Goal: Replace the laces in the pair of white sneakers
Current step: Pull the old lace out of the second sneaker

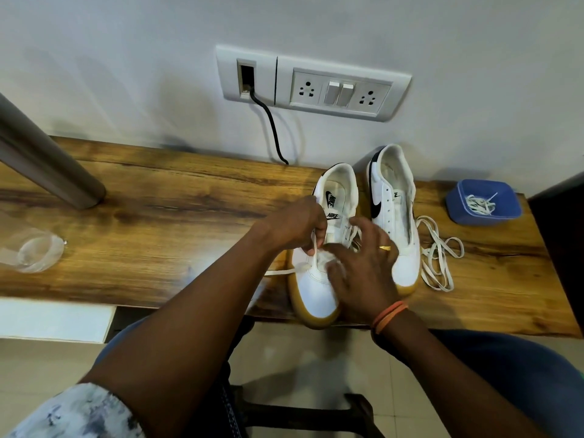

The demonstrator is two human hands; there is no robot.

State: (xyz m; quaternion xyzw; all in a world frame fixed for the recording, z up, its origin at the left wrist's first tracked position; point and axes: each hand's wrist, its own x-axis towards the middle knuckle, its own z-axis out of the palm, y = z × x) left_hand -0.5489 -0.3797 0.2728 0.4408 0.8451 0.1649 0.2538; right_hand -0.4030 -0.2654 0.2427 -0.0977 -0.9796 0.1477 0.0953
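While my left grip (297,224) pinches the lace (313,248) to thread it, my right grip (363,263) lies spread, steadying the near sneaker (316,289) beside the laceless sneaker (395,200) on the desk (158,216).

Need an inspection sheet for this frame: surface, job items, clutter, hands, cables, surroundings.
Surface: wooden desk, against the wall.
Job's things: near sneaker partly laced; far sneaker unlaced; loose lace on the desk to its right; blue bowl holding more laces.
Clutter: clear glass at the desk's left edge.
Hands: left hand pinches a lace at the near sneaker; right hand rests on that shoe, its grip cannot be judged.
Cables: black cable from the wall plate down behind the desk.
Surroundings: socket panel, grey post, tiled floor.
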